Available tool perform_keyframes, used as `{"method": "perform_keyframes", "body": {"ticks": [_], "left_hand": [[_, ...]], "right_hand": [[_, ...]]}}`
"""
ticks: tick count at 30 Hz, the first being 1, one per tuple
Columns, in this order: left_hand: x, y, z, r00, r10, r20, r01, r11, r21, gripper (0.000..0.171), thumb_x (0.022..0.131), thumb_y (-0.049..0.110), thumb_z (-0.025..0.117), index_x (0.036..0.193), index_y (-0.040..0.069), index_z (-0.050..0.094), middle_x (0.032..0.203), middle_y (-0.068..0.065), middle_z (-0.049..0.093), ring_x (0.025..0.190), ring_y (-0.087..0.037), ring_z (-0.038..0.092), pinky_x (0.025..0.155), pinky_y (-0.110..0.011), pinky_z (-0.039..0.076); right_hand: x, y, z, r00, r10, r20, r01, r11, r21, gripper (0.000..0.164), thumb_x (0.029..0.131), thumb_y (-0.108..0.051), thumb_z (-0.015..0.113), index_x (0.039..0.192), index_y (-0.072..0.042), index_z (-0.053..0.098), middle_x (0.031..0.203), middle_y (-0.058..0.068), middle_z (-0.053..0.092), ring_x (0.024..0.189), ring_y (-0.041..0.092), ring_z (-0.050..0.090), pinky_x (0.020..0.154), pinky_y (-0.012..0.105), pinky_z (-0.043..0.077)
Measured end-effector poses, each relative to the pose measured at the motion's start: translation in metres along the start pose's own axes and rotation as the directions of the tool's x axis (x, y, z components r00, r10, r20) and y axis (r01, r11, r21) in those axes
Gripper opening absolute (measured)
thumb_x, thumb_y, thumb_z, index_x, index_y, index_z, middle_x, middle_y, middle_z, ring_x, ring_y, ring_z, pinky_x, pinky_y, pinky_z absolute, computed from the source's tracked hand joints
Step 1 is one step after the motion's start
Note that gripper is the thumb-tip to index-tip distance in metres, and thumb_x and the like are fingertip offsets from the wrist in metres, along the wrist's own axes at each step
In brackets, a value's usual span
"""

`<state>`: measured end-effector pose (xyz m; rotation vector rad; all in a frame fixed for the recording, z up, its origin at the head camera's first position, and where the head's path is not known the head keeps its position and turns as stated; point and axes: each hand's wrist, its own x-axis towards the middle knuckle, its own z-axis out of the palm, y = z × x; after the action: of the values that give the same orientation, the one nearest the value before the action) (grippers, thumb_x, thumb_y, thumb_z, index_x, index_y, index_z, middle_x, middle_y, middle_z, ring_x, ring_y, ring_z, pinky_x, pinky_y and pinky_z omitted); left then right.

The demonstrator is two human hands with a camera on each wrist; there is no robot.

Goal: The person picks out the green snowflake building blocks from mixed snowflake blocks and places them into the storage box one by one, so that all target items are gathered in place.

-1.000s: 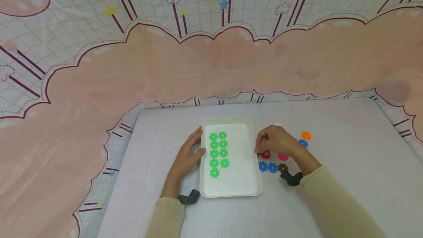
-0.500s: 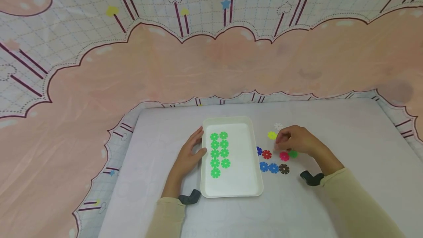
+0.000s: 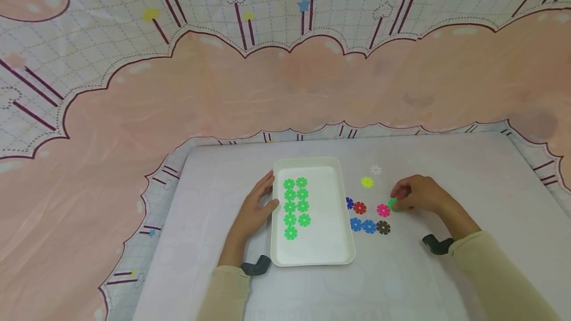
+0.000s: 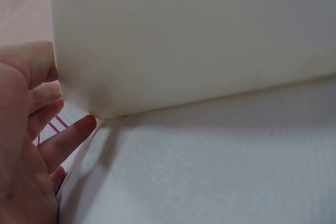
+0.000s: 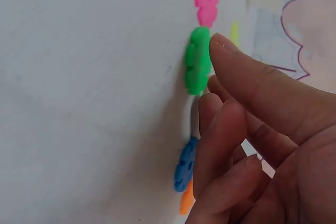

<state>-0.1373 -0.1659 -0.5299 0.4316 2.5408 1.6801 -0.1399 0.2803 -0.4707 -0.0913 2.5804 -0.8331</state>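
Note:
My left hand (image 3: pixel 253 214) rests along the left side of a white tray (image 3: pixel 330 241), fingers relaxed, thumb touching the rim. The left wrist view has these fingertips at the wall of the tray (image 4: pixel 199 35). Green snowflake discs (image 3: pixel 290 207) lie in two columns inside it. On the right, my right hand (image 3: pixel 421 194) pinches a green snowflake disc (image 3: pixel 392 205); up close, the thumb meets the edge of the disc (image 5: pixel 198 60), the other fingers curled below. A pink disc (image 3: pixel 383 210) lies just left of it.
Beside the tray lie a red disc (image 3: pixel 360 207), blue discs (image 3: pixel 369 226), a brown disc (image 3: pixel 383 227), a yellow disc (image 3: pixel 367 182) and a white disc (image 3: pixel 375 170). The right wrist view adds an orange disc (image 5: pixel 186 198) and a blue disc (image 5: pixel 185 166) past the fingers.
My right hand has moved right, from the tray's right edge past the yellow disc to the green disc, which has shifted slightly. My left hand stays at the tray.

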Motion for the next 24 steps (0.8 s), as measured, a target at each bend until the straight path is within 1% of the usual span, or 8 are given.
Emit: {"method": "perform_keyframes", "body": {"ticks": [6, 11, 20, 24], "left_hand": [[-0.0001, 0.0000, -0.0002, 1.000, -0.015, 0.000, 0.015, 1.000, 0.002, 0.063, 0.096, 0.008, 0.066, 0.155, 0.012, 0.044, 0.166, 0.014, 0.031, 0.141, -0.026, 0.051, 0.126, -0.056, 0.024], [-0.0002, 0.0008, 0.0002, 1.000, -0.013, 0.000, 0.013, 1.000, -0.001, 0.063, 0.096, 0.008, 0.066, 0.155, 0.013, 0.044, 0.166, 0.014, 0.031, 0.141, -0.026, 0.051, 0.126, -0.056, 0.023], [0.0000, 0.0019, 0.0002, 1.000, -0.030, -0.001, 0.030, 0.999, 0.013, 0.063, 0.096, 0.010, 0.067, 0.155, 0.013, 0.044, 0.166, 0.017, 0.031, 0.142, -0.025, 0.051, 0.126, -0.056, 0.022], [-0.0004, 0.0010, -0.0002, 1.000, -0.021, -0.002, 0.021, 1.000, 0.018, 0.063, 0.096, 0.009, 0.067, 0.155, 0.012, 0.044, 0.166, 0.014, 0.031, 0.142, -0.026, 0.050, 0.126, -0.057, 0.023]], "right_hand": [[-0.0004, 0.0047, 0.0037, 0.999, 0.023, -0.026, -0.023, 1.000, 0.002, 0.031, 0.075, -0.024, 0.089, 0.100, -0.011, 0.075, 0.089, 0.006, 0.065, 0.082, 0.022, 0.057, 0.067, 0.029, 0.052], [0.0007, 0.0051, 0.0051, 0.998, 0.043, -0.042, -0.043, 0.999, 0.004, 0.028, 0.075, -0.023, 0.089, 0.097, -0.012, 0.075, 0.089, 0.005, 0.066, 0.084, 0.023, 0.057, 0.067, 0.028, 0.052], [0.0009, 0.0074, 0.0059, 0.999, 0.026, -0.044, -0.026, 1.000, -0.013, 0.028, 0.075, -0.021, 0.090, 0.094, -0.008, 0.074, 0.087, 0.005, 0.066, 0.082, 0.022, 0.057, 0.066, 0.029, 0.050], [0.0004, 0.0056, 0.0057, 0.998, 0.024, -0.064, -0.026, 0.999, -0.029, 0.029, 0.073, -0.021, 0.091, 0.091, -0.007, 0.074, 0.083, 0.005, 0.067, 0.079, 0.022, 0.058, 0.064, 0.029, 0.050]]}}
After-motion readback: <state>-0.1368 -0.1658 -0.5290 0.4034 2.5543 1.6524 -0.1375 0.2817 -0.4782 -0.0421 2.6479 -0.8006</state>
